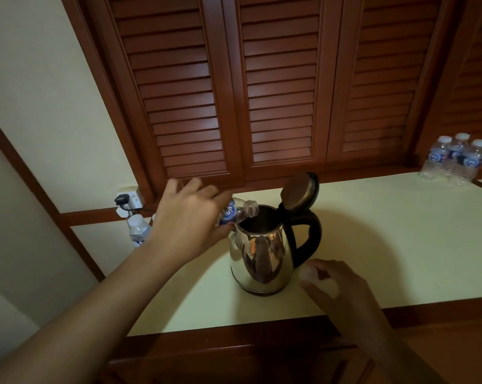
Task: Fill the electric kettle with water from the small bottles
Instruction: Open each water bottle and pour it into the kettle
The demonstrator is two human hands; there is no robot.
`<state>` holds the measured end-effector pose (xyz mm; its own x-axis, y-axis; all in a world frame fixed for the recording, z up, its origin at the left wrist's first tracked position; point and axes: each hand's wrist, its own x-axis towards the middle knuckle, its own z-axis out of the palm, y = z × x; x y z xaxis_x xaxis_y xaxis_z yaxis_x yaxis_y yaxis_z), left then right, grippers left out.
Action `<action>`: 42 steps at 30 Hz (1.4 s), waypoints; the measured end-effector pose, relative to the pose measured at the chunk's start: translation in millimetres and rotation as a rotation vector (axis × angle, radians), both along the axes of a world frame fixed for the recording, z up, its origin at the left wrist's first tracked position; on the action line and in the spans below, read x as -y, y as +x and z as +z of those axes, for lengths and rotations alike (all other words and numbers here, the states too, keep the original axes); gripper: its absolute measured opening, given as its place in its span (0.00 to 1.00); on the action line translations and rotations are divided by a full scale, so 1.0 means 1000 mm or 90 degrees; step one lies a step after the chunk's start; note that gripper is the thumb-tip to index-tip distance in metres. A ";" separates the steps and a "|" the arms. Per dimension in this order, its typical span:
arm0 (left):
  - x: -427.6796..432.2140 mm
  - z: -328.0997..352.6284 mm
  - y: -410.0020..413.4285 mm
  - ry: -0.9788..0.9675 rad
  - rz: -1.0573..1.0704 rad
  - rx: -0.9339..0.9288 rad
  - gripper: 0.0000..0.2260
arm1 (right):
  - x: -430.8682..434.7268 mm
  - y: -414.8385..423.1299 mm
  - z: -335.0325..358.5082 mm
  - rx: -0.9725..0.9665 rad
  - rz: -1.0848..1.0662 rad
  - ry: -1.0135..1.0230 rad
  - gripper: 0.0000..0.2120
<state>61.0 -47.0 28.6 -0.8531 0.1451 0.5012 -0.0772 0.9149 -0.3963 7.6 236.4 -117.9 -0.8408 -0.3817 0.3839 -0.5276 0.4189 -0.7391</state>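
Nearest us runs the wooden front edge (234, 342) of the counter, crossed by both forearms. The right hand (342, 289) rests on the pale counter top (400, 245) just beside the kettle's base, fingers curled. A pale patch shows at thumb and forefinger (possibly a cap), and we cannot tell whether the hand holds anything.

The electric kettle (262, 259), steel with a black handle, stands upright mid-counter, its lid (298, 191) hinged fully open. At its spout side the left hand (190, 217) grips a small bottle (238, 210), tilted with the uncapped neck over the rim. We judge pouring to be the step in hand, though no stream is discernible. To do it well, hold the neck inside the rim line and tilt gradually, so the flow does not gulp and splash.

The label is blue with a white mark; no wording is legible. Further back, a capped bottle (138, 228) stands by a wall socket (126, 199). Three more bottles (453, 159) cluster at far right, with similar blue labels, unreadable. Louvred doors (281, 92) close the view.
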 end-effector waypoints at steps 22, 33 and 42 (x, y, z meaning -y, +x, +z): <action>-0.059 -0.053 0.066 0.762 -0.208 0.159 0.24 | -0.001 0.015 0.093 -0.016 0.217 -0.117 0.16; -0.128 -0.063 0.000 1.341 -0.479 0.714 0.16 | -0.071 -0.011 0.115 -0.303 0.202 0.015 0.17; -0.240 -0.068 -0.098 0.635 -0.403 0.093 0.15 | -0.143 -0.108 0.121 -0.148 -0.045 0.116 0.30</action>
<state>-37.0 192.7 -39.8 -0.8284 0.1622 0.5362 0.4865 0.6828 0.5450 -100.4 379.6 3.6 -0.7658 -0.4052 0.4994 -0.6381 0.5753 -0.5117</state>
